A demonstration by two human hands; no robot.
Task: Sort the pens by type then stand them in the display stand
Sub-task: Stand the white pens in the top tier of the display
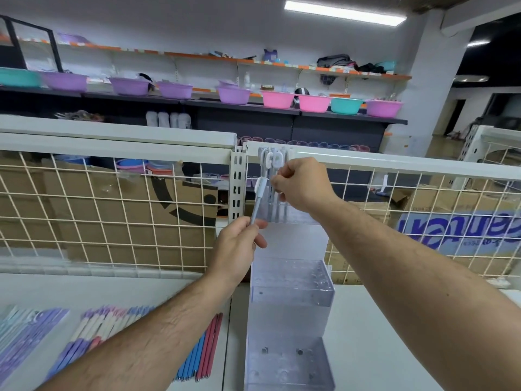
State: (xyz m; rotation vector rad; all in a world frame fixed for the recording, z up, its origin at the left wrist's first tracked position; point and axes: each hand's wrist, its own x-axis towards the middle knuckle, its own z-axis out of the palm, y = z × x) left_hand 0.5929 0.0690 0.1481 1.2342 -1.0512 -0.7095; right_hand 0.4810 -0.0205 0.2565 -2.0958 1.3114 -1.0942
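Left hand (pixel 239 245) is pinching a white-capped pen (pixel 259 200); right hand (pixel 303 184) is gripping standing pens (pixel 275 160) in the display stand (pixel 290 296) — top tier only. Loose pens (pixel 95 331) at lower left are waiting.

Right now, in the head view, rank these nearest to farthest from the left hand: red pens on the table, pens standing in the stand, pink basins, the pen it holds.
1. held pen: pinched by the left hand.
2. standing pens: just up and right, in the top tier of the display stand.
3. red pens: lower, lying on the table.
4. pink basins: far in the background.
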